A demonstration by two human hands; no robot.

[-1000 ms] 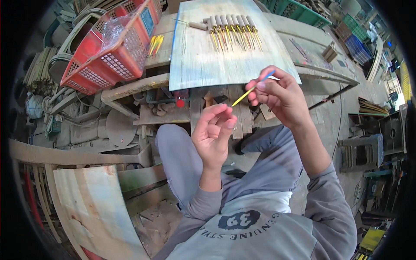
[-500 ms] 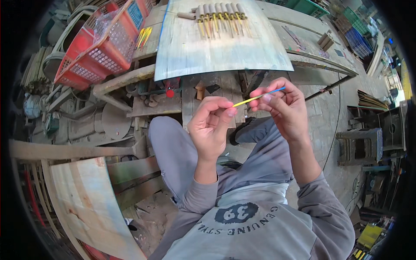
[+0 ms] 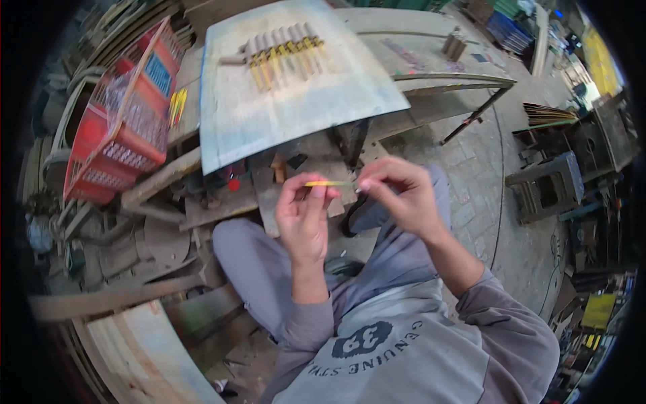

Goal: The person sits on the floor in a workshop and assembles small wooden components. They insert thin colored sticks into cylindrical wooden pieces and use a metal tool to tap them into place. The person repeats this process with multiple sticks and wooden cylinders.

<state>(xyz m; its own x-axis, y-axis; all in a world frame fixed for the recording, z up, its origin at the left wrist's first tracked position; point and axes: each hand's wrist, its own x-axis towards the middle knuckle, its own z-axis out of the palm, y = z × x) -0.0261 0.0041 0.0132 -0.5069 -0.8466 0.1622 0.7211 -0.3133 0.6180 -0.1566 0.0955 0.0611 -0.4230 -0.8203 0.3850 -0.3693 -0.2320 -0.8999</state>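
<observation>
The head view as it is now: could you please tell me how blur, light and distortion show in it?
Head view: the slim yellow stick at the left hand looks soft, and the row of tools smeared; head view: a patch at upper right looks washed out; head view: corners go black, and the lower-left panel's long edge bows.

Grey crew sweatshirt of soft cloth with darker long sleeves (image 3: 417, 350): print legible. Dark, rough-edged oval patch (image 3: 344, 347) on its chest bears a pale two-digit number (image 3: 367, 337); dark capital lettering (image 3: 367, 367) arcs partly around the patch.
</observation>
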